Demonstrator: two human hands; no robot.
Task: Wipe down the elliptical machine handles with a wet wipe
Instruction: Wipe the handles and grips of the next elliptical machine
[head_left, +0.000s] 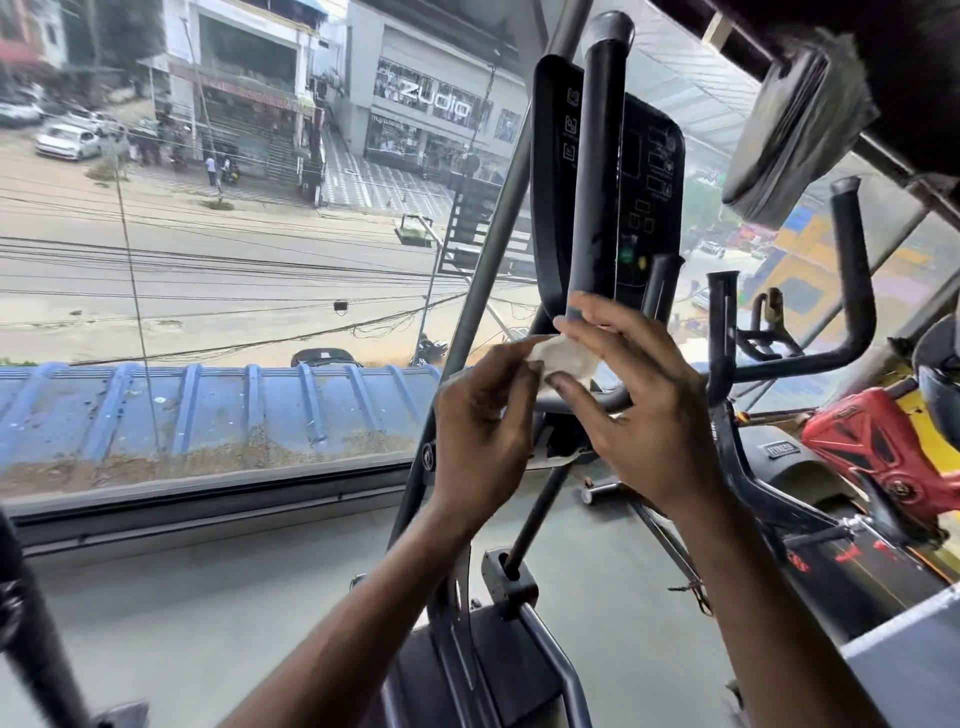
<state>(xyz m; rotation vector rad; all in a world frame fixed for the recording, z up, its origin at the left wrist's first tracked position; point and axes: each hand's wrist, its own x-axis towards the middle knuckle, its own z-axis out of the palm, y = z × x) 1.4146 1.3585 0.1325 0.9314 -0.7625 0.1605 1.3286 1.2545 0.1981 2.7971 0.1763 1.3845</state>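
- Smooth grey floor (197, 613) underfoot, running up to a wide window (234, 249) with a dark sill (208, 506) along its lower edge.
- Beyond the glass, a ribbed blue roof (208, 410), dusty and speckled, then a street with cables, cars and shopfronts.
- At centre, a black padded handle (597, 182): upright, tube-shaped, matt, scuffed in patches low down.
- Just behind it, a flat dark console (652, 197) with faint printed icons.
- Left of the handle, a plain grey metal strut (493, 234) slanting up towards the top edge.
- Small white wet wipe (563, 358), crumpled and bunched, in the air just under the lower end of the handle, held between both hands; contact with the handle impossible to tell.
- Left hand (483, 421) curled, thumb and forefinger pinched on the left end of the wipe, other fingers folded in.
- Right hand (644, 410) arched over the right end, thumb beneath and fingers on top, clamped on the wipe, fingers slightly spread.
- Crowded on the right: a second handle (860, 270), a bent black tube with a capped tip, and below it a red machine (883, 452) with glossy moulded panels.
- Open floor on the left, between the elliptical's frame and the sill; tight quarters on the right.
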